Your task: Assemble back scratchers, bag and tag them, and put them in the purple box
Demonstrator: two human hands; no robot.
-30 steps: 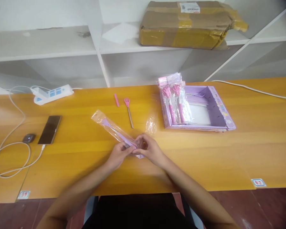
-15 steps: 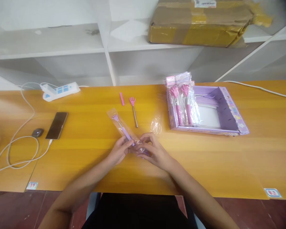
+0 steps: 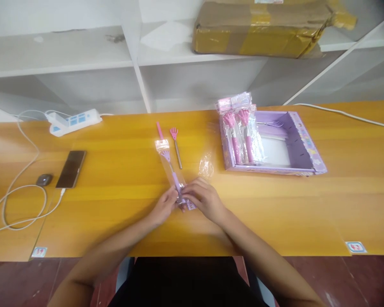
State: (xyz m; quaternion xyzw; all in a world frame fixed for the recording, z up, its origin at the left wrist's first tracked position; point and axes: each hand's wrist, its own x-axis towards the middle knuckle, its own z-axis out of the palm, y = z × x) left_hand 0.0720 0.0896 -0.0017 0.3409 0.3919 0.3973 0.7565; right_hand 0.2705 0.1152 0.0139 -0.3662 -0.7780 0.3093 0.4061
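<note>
A purple back scratcher [image 3: 175,177] with a hand-shaped head lies inside a clear plastic bag [image 3: 162,146]. My left hand [image 3: 165,204] is closed on the bag and the lower part of the scratcher. At the bag's lower end, my right hand [image 3: 205,198] pinches the plastic, its fingertips close to the left ones. A printed purple card [image 3: 191,205] shows beneath my fingers, partly hidden. Beyond the hands lie a pink-headed back scratcher [image 3: 176,147] with a bare metal rod and a loose pink handle sleeve [image 3: 159,130].
At the right, a purple display box [image 3: 275,171] holds a purple scratcher, with bagged pink back scratchers [image 3: 241,136] on its left side. A phone [image 3: 71,169], a power strip [image 3: 76,123] and white cables are at the left. A taped carton [image 3: 259,32] rests on the shelf.
The bag with the purple scratcher has turned more upright, its top now reaching the pink sleeve. My right hand has closed in on the bag's lower end. The view has shifted slightly.
</note>
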